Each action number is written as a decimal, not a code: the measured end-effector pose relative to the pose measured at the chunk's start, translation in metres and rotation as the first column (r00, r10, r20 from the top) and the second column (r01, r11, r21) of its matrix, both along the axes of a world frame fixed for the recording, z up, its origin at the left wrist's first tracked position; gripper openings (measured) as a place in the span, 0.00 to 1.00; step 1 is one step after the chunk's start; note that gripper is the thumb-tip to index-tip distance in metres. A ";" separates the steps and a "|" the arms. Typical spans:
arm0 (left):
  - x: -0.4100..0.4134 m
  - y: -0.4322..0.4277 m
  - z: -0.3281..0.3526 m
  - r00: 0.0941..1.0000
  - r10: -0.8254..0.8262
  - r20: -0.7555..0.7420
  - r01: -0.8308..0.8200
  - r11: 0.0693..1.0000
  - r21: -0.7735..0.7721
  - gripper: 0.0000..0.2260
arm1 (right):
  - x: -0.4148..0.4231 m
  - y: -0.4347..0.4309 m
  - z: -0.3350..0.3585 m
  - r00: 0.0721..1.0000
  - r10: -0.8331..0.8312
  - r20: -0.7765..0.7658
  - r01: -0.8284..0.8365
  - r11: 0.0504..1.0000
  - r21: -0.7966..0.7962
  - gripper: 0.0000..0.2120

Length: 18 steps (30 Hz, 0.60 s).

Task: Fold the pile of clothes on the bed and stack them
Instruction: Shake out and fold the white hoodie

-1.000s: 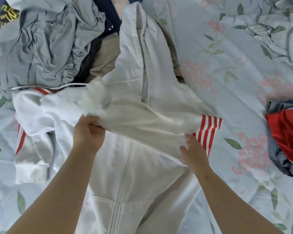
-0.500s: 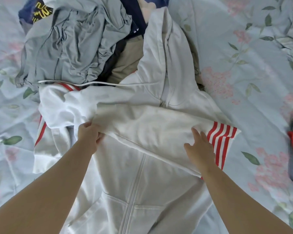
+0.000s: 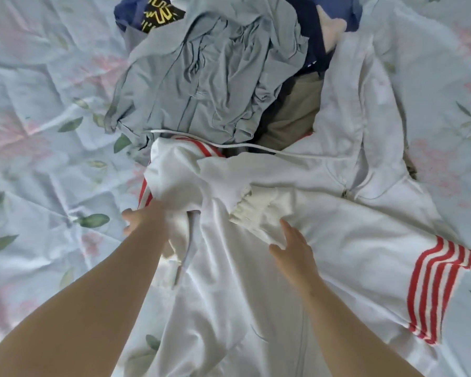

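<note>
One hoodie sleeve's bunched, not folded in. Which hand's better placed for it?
Left. The left hand is at the bunched sleeve of the white hoodie; the right hand lies flat on the folded sleeve, holding it down.

A wrinkled pale blue bedsheet (image 3: 38,186) printed with pink flowers and green leaves.

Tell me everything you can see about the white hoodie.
The white hoodie looks smooth, with front zip, drawstring, a ribbed cuff and red-striped sleeve bands. It lies front up on the floral bedsheet, hood against the clothes pile. One sleeve lies folded across the chest under the flat right hand; the left hand touches the bunched other sleeve.
</note>
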<state>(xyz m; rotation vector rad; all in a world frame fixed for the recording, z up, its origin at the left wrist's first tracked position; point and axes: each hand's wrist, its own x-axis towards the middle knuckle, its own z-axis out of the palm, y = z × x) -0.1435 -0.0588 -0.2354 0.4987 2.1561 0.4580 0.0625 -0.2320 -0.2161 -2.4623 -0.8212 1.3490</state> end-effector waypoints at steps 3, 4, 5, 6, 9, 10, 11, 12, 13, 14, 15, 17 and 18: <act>-0.023 -0.009 -0.012 0.975 -0.156 -0.160 0.138 0.983 -0.120 0.28 | -0.009 0.001 -0.004 0.998 0.024 0.061 -0.021 0.998 -0.053 0.30; -0.028 -0.010 -0.014 0.980 -0.167 -0.107 0.153 0.980 -0.128 0.24 | -0.012 0.003 -0.005 0.997 0.027 0.074 -0.022 0.998 -0.064 0.30; -0.033 -0.011 -0.013 0.968 -0.242 -0.061 0.231 0.962 -0.143 0.19 | -0.015 0.006 -0.005 0.996 0.028 0.083 -0.022 0.997 -0.073 0.29; -0.038 -0.010 -0.011 0.938 -0.342 -0.049 0.331 0.930 -0.160 0.13 | -0.017 0.009 -0.006 0.996 0.025 0.090 -0.018 0.997 -0.080 0.28; -0.048 0.001 0.005 0.839 -0.523 -0.151 0.510 0.852 -0.123 0.10 | -0.022 0.016 -0.003 0.996 0.005 0.089 0.002 0.997 -0.077 0.28; -0.051 0.006 0.014 0.819 -0.537 -0.201 0.537 0.841 -0.063 0.11 | -0.023 0.018 -0.001 0.997 -0.002 0.081 0.007 0.998 -0.066 0.28; -0.055 0.011 0.023 0.819 -0.531 -0.217 0.547 0.837 0.019 0.11 | -0.025 0.019 0.003 0.998 -0.009 0.070 0.012 0.998 -0.055 0.28; -0.060 0.018 0.033 0.833 -0.506 -0.224 0.538 0.836 0.111 0.12 | -0.026 0.020 0.006 0.998 -0.015 0.060 0.018 0.999 -0.047 0.28; -0.064 0.024 0.044 0.848 -0.476 -0.233 0.520 0.833 0.190 0.12 | -0.028 0.022 0.009 0.999 -0.019 0.050 0.022 0.999 -0.045 0.28; -0.067 0.030 0.056 0.863 -0.450 -0.230 0.499 0.829 0.252 0.13 | -0.030 0.023 0.013 0.999 -0.022 0.040 0.023 0.999 -0.047 0.28; -0.069 0.036 0.068 0.878 -0.428 -0.213 0.476 0.827 0.300 0.13 | -0.032 0.024 0.017 0.999 -0.024 0.029 0.025 0.999 -0.048 0.28; -0.072 0.047 0.093 0.893 -0.413 -0.176 0.449 0.804 0.390 0.13 | -0.036 0.026 0.029 0.999 -0.031 0.012 0.032 0.999 -0.044 0.29; -0.074 0.051 0.105 0.902 -0.409 -0.141 0.427 0.792 0.437 0.14 | -0.037 0.026 0.035 0.999 -0.034 0.011 0.035 0.998 -0.044 0.29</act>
